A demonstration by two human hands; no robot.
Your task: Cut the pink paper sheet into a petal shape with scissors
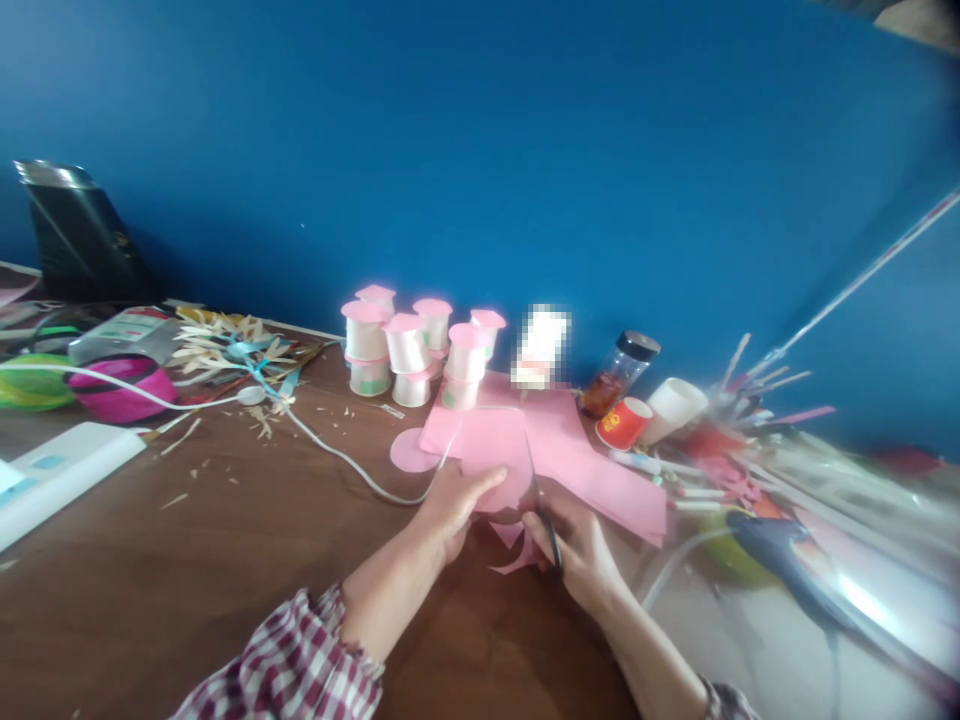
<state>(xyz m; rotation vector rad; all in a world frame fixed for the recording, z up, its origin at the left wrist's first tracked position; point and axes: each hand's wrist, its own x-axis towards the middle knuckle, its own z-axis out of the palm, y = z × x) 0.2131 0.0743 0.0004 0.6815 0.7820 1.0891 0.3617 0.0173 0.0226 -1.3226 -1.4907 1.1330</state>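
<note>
My left hand [454, 507] pinches a piece of pink paper [501, 470], thumb on top and the other fingers underneath. My right hand [574, 545] grips a pair of scissors [552, 538] with dark handles, their blades pointing away from me at the right edge of that paper. Curled pink offcuts [521, 555] hang between the two hands. Beyond them lie larger pink sheets [611, 485], with a pink paper disc [412, 451] at their left. Behind stand several white paper cups [367, 340] stacked in pairs with pink paper on them.
A white cable [330, 455] crosses the table [247, 560] from a power strip [71, 475] side. At right are a dark-lidded jar [621, 372], a red cup [624, 424], pens and a glue gun [795, 565]. A blue wall [480, 150] closes the back.
</note>
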